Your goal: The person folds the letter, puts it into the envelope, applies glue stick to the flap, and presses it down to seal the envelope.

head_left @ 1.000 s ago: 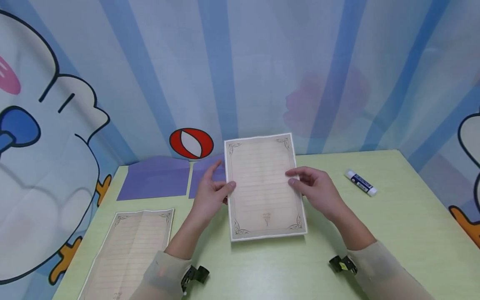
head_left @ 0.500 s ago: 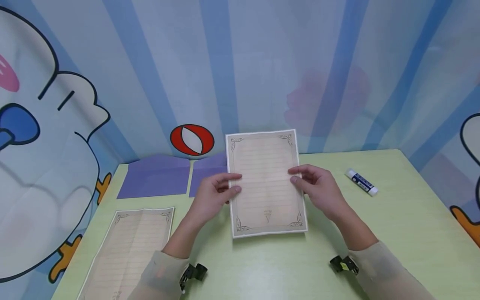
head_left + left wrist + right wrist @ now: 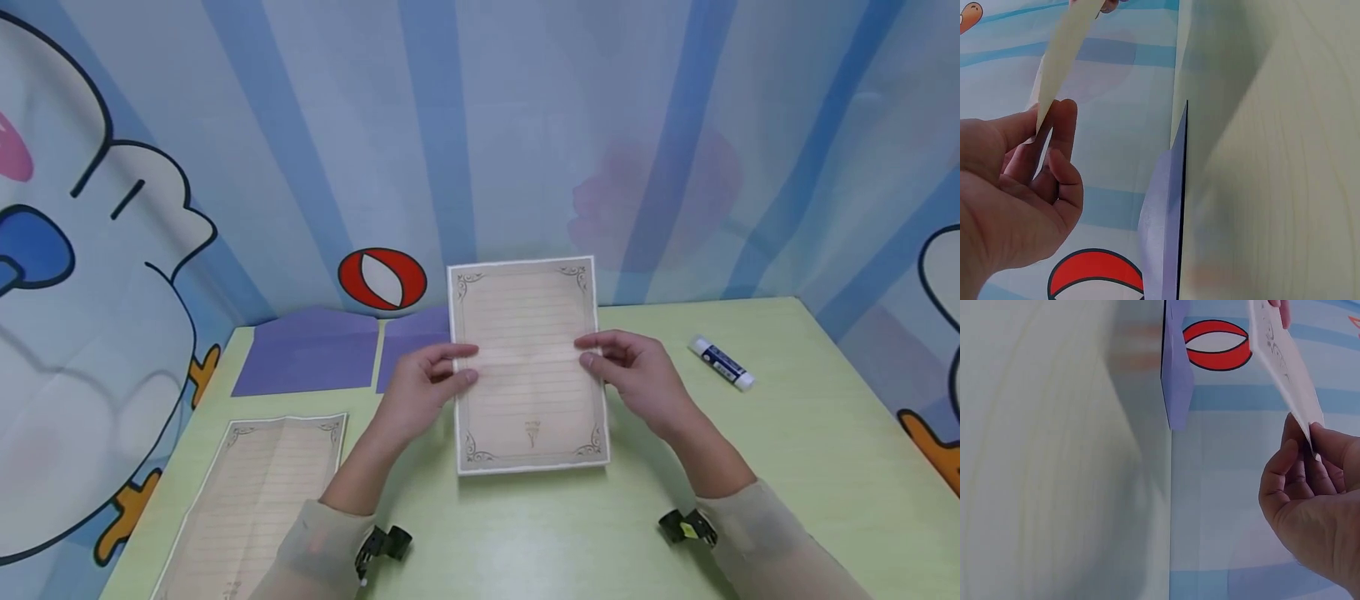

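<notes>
A sheet of lined letter paper (image 3: 527, 317) with ornate corners is held up above the table, its printed side toward the head camera. My left hand (image 3: 423, 387) pinches its left edge between thumb and fingers, a little below mid-height. At the opposite edge my right hand (image 3: 637, 375) pinches it the same way. Both wrist views show the paper edge-on, between the thumb and fingers of the left hand (image 3: 1035, 175) and of the right hand (image 3: 1316, 487). Part of a purple envelope (image 3: 405, 354) is hidden behind the sheet.
Another lined sheet (image 3: 262, 492) with fold creases lies at the table's left front, partly under the left sleeve. Behind it lies a second purple envelope (image 3: 307, 354). A glue stick (image 3: 722, 363) rests on the right of the table (image 3: 787, 433). A printed curtain (image 3: 525, 125) hangs along the back edge.
The left hand's index finger has come from behind the sheet onto its front edge. The sheet has risen slightly and stands a little straighter. The right hand has hardly moved.
</notes>
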Available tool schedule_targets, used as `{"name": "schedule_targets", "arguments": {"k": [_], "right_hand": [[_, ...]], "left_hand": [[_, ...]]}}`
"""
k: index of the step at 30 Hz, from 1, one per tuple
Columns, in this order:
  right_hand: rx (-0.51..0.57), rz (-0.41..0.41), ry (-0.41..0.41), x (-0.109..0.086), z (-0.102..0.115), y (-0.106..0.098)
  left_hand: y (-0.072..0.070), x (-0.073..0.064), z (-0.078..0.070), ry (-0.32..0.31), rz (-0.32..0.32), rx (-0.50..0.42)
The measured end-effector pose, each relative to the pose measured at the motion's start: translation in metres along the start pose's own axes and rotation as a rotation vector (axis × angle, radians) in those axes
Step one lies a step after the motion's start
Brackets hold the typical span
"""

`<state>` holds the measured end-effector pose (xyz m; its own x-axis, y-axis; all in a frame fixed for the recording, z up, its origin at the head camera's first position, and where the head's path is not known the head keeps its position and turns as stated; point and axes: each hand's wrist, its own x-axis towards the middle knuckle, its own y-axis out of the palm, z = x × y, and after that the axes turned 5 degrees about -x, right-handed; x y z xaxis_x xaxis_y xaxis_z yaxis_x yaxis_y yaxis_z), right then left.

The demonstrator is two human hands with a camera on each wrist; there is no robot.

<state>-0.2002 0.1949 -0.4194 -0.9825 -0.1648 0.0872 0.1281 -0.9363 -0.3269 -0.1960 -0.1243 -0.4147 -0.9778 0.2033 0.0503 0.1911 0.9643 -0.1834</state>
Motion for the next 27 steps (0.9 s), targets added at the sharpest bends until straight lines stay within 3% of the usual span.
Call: {"name": "schedule_targets", "arguments": {"k": [7, 14, 21, 27], "right_hand": [[0.020, 0.022, 0.039, 0.000, 0.000, -0.002], [-0.164, 0.064, -0.047, -0.002, 0.002, -0.005], [-0.317, -0.003, -0.139, -0.003, 0.008, -0.002], [-0.344, -0.064, -0.201, -0.004, 0.011, -0.002]], "left_hand": [[0.000, -0.001, -0.001, -0.007, -0.024, 0.017], [-0.005, -0.003, -0.001, 0.079, -0.046, 0.143], [-0.005, -0.005, -0.005, 0.119, -0.109, 0.213], [-0.008, -0.006, -0.007, 0.149, -0.127, 0.261]]}}
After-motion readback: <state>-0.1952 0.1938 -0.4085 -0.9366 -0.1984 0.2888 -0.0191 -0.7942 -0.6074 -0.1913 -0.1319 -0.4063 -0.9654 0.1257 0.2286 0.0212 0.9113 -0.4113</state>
